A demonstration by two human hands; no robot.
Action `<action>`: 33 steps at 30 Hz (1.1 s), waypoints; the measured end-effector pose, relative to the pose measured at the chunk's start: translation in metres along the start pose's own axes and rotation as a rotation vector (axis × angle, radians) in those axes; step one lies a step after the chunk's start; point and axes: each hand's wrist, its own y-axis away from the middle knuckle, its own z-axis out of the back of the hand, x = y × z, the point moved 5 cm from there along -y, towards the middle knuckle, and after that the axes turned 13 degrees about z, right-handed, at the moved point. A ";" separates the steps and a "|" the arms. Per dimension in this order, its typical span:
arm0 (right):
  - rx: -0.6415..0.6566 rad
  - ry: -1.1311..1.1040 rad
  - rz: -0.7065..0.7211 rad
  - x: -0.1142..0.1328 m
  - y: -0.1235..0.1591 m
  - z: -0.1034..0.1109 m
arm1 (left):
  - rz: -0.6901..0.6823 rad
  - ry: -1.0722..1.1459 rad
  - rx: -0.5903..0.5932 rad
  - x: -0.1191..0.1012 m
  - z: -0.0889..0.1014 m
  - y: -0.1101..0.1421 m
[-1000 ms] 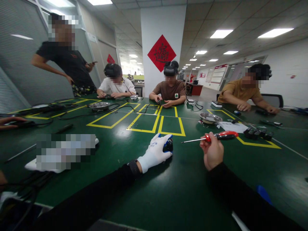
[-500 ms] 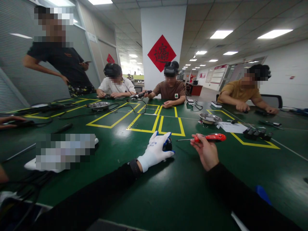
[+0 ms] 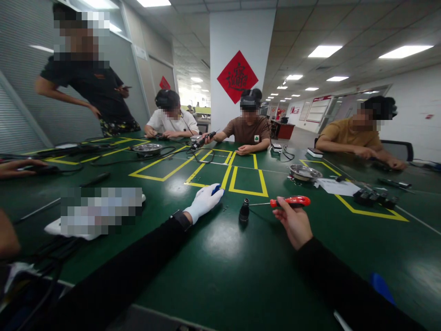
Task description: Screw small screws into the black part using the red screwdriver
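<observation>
My right hand, bare, is closed around the red handle of a screwdriver. Its thin metal shaft points left, and the tip appears close to the top of a small black cylindrical part. That part stands upright on the green table, wider at the base, with a shiny ring near its narrow top. My left hand, in a white glove with blue coating, rests low over the table left of the part, apart from it. Its fingers are bent together; anything inside them is hidden. Several tiny dark pieces lie beside its fingers.
Yellow tape marks rectangles on the table. Metal bowls stand farther off. Right, there are a white paper and several black parts. A white power strip and cables lie left. Co-workers sit opposite; another person stands at left.
My left hand has let go of the black part and moved left, leaving it standing. The screwdriver stays in my right hand, its tip near the part. The view has shifted slightly.
</observation>
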 end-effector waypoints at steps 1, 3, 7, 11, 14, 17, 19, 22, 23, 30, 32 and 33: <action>0.006 -0.021 0.000 -0.001 0.001 -0.001 | -0.022 -0.039 0.014 0.001 -0.003 -0.001; 0.036 -0.056 -0.017 -0.004 0.002 -0.003 | -0.112 -0.109 0.019 -0.001 -0.008 0.001; 0.122 -0.064 -0.080 -0.011 0.005 -0.008 | -0.254 -0.195 0.013 -0.008 -0.011 0.007; 0.178 -0.066 -0.110 -0.015 0.008 -0.012 | -0.298 -0.266 -0.004 -0.009 -0.012 0.009; 0.204 -0.067 -0.107 -0.016 0.010 -0.014 | -0.294 -0.298 -0.011 -0.009 -0.013 0.009; 0.219 -0.052 -0.090 -0.016 0.011 -0.017 | -0.306 -0.319 -0.011 -0.011 -0.013 0.011; 0.227 -0.040 -0.083 -0.016 0.012 -0.018 | -0.320 -0.334 -0.011 -0.013 -0.013 0.012; 0.243 -0.040 -0.065 -0.017 0.012 -0.020 | -0.318 -0.354 -0.010 -0.013 -0.014 0.012; 0.243 -0.047 -0.059 -0.017 0.012 -0.020 | -0.315 -0.357 -0.011 -0.013 -0.014 0.012; 0.145 -0.173 -0.083 -0.015 0.007 -0.012 | -0.294 -0.331 -0.012 -0.011 -0.014 0.011; 0.096 -0.207 -0.073 -0.013 0.005 -0.009 | -0.277 -0.316 -0.016 -0.011 -0.014 0.010; 0.073 -0.220 -0.064 -0.011 0.004 -0.008 | -0.272 -0.308 -0.018 -0.011 -0.013 0.010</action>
